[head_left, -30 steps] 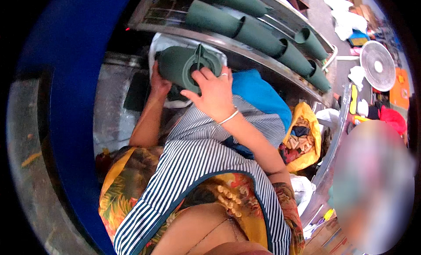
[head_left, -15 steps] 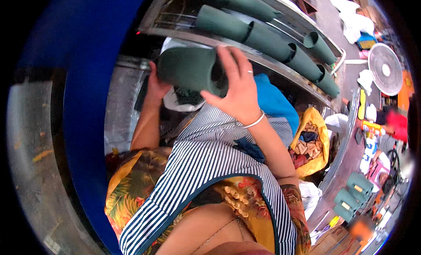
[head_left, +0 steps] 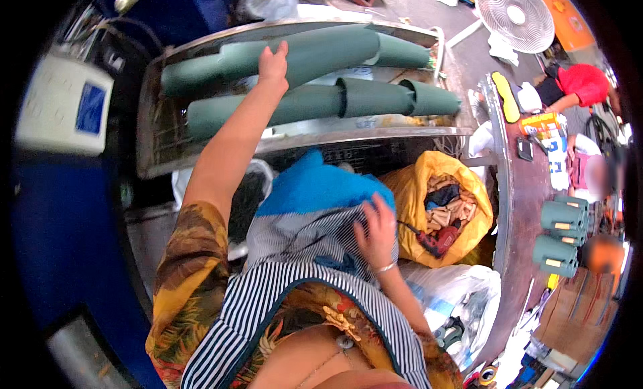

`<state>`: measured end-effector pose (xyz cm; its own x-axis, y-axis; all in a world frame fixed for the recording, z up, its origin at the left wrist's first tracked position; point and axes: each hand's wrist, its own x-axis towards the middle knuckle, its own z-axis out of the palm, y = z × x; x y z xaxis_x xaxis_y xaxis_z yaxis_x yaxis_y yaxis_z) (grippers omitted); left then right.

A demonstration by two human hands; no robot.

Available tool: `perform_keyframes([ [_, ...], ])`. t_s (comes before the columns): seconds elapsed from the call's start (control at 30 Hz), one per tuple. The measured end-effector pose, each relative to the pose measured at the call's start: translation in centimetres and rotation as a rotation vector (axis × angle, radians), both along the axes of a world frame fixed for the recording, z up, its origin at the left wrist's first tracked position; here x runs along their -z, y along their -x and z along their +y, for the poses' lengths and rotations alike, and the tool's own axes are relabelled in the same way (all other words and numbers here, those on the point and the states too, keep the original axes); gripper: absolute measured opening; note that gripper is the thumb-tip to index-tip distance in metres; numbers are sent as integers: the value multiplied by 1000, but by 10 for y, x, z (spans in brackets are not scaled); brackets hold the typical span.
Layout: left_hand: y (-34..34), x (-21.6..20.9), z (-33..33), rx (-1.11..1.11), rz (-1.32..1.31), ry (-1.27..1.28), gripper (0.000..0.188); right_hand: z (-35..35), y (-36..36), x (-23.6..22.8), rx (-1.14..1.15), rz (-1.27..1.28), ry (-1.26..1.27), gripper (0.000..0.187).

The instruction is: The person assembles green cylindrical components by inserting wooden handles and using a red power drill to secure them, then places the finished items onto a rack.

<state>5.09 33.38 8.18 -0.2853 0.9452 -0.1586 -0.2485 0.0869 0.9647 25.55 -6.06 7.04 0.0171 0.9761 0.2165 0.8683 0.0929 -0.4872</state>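
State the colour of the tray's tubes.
The tubes are dull green, best seen in the head view.

A blue panel stands left, a brown table and white fan right

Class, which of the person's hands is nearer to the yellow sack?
Right. The right hand is just left of the yellow sack; the left hand is farther away, up at a green cylinder.
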Motion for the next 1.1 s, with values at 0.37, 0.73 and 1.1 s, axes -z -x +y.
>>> perform_keyframes([
  [0.37, -110, 124, 164, 54, 579, -32, 39, -12, -11, 43, 138, -112, 9, 33],
  [0.73, -62, 140, 161, 2, 1224, -466, 36, 1, -15, 47, 174, -123, -37, 30],
  [1.1, 34, -4, 135, 442, 2357, -467, 36, -4, -7, 43, 163, -78, -49, 31],
])
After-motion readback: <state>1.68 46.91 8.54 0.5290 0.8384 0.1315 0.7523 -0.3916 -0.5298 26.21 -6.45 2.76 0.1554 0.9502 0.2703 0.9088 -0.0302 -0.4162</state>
